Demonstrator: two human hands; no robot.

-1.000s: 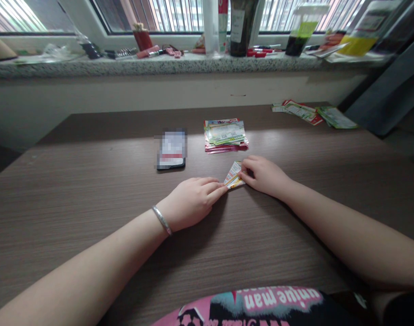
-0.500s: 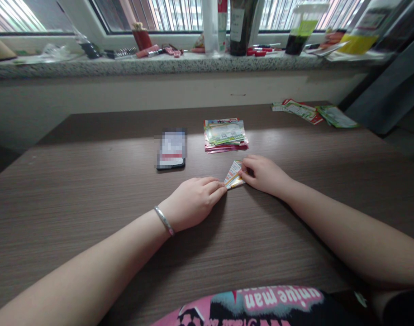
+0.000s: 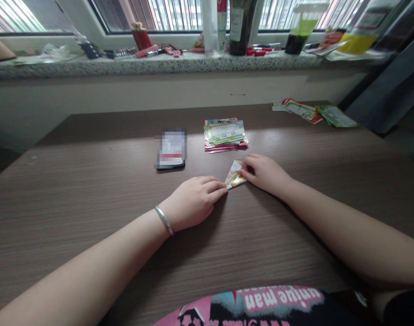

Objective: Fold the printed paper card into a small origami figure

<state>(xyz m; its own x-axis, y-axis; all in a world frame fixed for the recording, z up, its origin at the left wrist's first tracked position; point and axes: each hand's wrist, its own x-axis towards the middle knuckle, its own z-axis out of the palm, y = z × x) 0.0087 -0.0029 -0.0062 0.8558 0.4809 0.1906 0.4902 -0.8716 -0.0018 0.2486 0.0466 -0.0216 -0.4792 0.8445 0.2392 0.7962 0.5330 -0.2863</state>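
Observation:
A small folded paper packet (image 3: pixel 234 175), white with yellow and printed text, lies on the brown table between my hands. My left hand (image 3: pixel 200 199), with a silver bracelet at the wrist, has its fingers pressed together on the packet's lower left corner. On the packet's right side, my right hand (image 3: pixel 261 171) pinches the edge between thumb and fingertips. Behind the packet sits a stack of colourful printed packets (image 3: pixel 226 133). A phone (image 3: pixel 172 149) with a blurred screen lies to the left of the stack.
More printed packets (image 3: pixel 303 111) lie spread at the table's back right (image 3: pixel 335 118). Beyond the brown table (image 3: pixel 91 181), a speckled stone windowsill (image 3: pixel 179 65) carries a dark bottle (image 3: pixel 239 27), a red holder (image 3: pixel 141 37), pens and plastic containers.
Both hands have shifted very slightly, keeping their hold on the folded packet. The phone and the packet stacks have stayed in place.

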